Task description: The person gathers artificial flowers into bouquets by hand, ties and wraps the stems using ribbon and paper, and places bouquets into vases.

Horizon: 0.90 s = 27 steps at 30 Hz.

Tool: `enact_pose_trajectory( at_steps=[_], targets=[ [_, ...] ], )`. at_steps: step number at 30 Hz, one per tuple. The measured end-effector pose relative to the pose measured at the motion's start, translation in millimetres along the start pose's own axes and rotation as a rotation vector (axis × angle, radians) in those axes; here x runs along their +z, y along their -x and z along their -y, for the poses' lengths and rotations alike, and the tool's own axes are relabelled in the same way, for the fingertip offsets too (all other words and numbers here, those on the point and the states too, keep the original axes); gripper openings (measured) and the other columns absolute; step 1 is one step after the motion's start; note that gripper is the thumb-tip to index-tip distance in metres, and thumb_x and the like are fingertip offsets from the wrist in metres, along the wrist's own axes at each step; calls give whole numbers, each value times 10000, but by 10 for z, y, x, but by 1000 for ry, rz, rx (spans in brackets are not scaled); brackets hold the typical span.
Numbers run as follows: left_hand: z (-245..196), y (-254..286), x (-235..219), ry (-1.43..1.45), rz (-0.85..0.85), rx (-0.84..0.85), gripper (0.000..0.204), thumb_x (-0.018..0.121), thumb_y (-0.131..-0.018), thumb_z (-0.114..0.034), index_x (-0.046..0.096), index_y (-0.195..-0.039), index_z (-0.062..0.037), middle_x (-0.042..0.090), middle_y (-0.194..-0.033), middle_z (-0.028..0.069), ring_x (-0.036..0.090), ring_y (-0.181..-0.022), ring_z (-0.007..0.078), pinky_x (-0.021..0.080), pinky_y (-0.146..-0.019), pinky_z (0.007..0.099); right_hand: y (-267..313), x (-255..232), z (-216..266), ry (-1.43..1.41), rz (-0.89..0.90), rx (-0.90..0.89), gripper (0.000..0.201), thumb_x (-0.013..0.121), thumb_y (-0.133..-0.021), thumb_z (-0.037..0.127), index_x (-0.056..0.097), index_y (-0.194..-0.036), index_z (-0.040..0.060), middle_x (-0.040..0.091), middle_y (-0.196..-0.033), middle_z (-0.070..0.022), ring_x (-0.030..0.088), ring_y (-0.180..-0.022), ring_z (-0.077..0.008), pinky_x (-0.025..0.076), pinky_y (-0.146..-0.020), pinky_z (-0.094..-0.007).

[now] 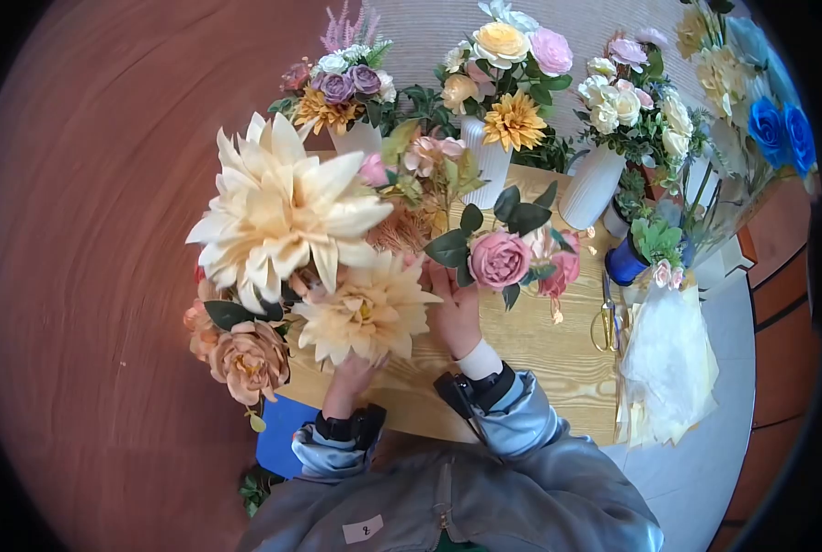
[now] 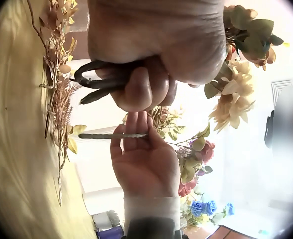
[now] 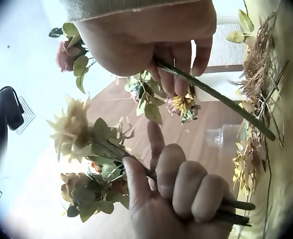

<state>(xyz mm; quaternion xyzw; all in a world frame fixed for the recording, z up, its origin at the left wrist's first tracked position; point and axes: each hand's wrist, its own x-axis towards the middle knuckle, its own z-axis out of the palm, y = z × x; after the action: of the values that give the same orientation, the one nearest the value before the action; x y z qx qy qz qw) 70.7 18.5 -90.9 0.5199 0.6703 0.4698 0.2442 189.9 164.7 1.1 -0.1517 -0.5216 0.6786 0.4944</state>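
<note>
My left hand (image 1: 350, 379) grips a bunch of artificial flower stems (image 3: 233, 214), its fingers curled round them in the right wrist view. At the top of the bunch are a big cream dahlia (image 1: 287, 207), a smaller cream dahlia (image 1: 360, 311) and a peach rose (image 1: 250, 361) with dark leaves. Just right of it, my right hand (image 1: 457, 317) pinches one green stem (image 3: 216, 99) between thumb and fingers. The pink rose (image 1: 500, 258) shows above that hand, with dark green leaves around it. Both hands are over the wooden table (image 1: 540, 386).
White vases (image 1: 489, 161) of flowers line the table's far side. Dried-looking sprigs (image 1: 402, 230) lie beyond my hands. Scissors (image 1: 604, 322), wrapping sheets (image 1: 673, 359) and a blue pot (image 1: 625, 262) are on the right. Blue roses (image 1: 768, 132) stand at the far right.
</note>
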Motion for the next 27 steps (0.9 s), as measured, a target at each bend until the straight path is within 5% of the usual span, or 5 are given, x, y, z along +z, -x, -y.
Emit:
enact_pose_trajectory(
  at_steps=[4,8,14,22,27],
  targets=[
    [-572,-22,6,552,-115,-209,270,462,-834,-140,485,-1080,-34,468,-1112,134,422,-1064,254,337,-912,358,20,-89,-141,105,-15,43,247,419,-888,134,480,-1060,-32,572,-961,-77,548,-841,-127,441,-759,-258],
    [-336,9,13,-204,-80,97,266,358,-848,-117,497,-1048,-11,534,-985,99,504,-902,177,414,-777,289,253,-326,-509,169,256,239,378,486,-788,63,450,-1164,44,439,-1191,-134,431,-1099,-241,331,-932,-322],
    [-499,37,2,-69,30,-66,273,472,-796,-138,501,-1046,-32,505,-1051,133,462,-988,285,322,-911,370,395,-378,-652,1017,595,-531,352,495,-784,245,505,-1095,81,496,-1138,-87,452,-1076,-232,343,-919,-368],
    [-727,5,89,-82,-200,8,295,509,-766,-151,507,-1035,-29,509,-1034,146,464,-981,286,312,-917,369,414,-224,-517,341,572,-91,426,487,-800,234,376,-1190,104,432,-1177,-79,417,-1086,-217,287,-956,-357],
    [-545,151,43,-826,-207,92,333,449,-795,-265,509,-1004,-12,495,-1042,181,463,-954,322,328,-888,410,534,-238,-1104,65,369,248,414,501,-804,229,411,-1184,91,443,-1155,-79,383,-1111,-215,265,-969,-366]
  ],
)
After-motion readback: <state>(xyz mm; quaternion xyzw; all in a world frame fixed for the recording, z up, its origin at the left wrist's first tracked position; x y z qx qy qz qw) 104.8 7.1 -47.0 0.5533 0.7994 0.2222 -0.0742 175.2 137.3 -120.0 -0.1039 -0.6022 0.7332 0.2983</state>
